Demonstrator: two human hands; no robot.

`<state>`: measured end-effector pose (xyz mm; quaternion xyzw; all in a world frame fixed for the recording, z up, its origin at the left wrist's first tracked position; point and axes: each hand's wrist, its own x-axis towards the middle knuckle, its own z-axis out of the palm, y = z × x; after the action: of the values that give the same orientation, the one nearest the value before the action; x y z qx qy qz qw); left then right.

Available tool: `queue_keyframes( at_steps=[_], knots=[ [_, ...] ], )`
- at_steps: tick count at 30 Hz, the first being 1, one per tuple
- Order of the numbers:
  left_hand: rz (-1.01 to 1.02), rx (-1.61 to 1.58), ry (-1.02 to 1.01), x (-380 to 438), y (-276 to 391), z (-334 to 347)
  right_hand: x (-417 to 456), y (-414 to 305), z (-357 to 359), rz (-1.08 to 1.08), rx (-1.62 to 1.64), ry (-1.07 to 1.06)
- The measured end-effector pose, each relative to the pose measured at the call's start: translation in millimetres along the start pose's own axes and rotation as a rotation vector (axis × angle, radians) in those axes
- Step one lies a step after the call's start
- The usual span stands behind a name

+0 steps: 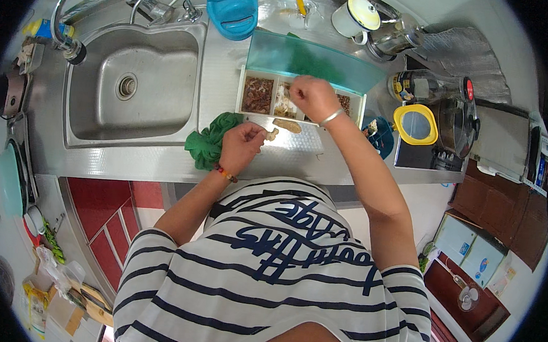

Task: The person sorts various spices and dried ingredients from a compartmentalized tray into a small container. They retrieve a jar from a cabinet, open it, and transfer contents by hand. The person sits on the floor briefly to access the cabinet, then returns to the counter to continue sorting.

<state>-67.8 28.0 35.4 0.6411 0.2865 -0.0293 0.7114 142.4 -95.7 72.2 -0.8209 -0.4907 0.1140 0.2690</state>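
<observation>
My left hand [241,145] pinches a small tan piece [272,134], perhaps dried root, above the steel counter. Under and beside that wrist lies a bunched green mesh cloth [206,141]. A longer light-brown piece [287,125] rests on the counter along the front of a white seasoning box [239,91]. The box's clear teal lid [281,54] is raised at the back. One compartment holds reddish-brown dried bits [258,95], another pale pieces [285,101], and the right end small brown grains [343,104]. Over the box, my right hand [313,98] has curled fingers; whatever they may hold is hidden.
A steel sink [165,103] with a curved faucet [60,17] is at left. Behind the box stand a blue plastic container [231,15] and an enamel mug [349,18]. To the right are a dark blue bowl [383,144], a glass jar [425,87] and a yellow-rimmed lid [415,124].
</observation>
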Motion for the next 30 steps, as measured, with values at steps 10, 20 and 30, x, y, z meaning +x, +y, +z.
queue_keyframes(
  at_steps=[10, 20, 30],
  knots=[
    [0.208, 0.226, 0.075, 1.9, -12.0, -4.8, -27.0, -29.2, -10.7, 0.047, 0.051, 0.161],
    [-0.240, -0.490, -0.121, -1.0, 14.6, -16.0, -20.0, -64.7, 4.3, -0.018, 0.090, 0.144],
    [-0.434, -1.266, -0.230, 28.2, -1.2, -18.1, 30.8, -77.2, 70.2, 0.118, -0.222, -0.259]
  ],
)
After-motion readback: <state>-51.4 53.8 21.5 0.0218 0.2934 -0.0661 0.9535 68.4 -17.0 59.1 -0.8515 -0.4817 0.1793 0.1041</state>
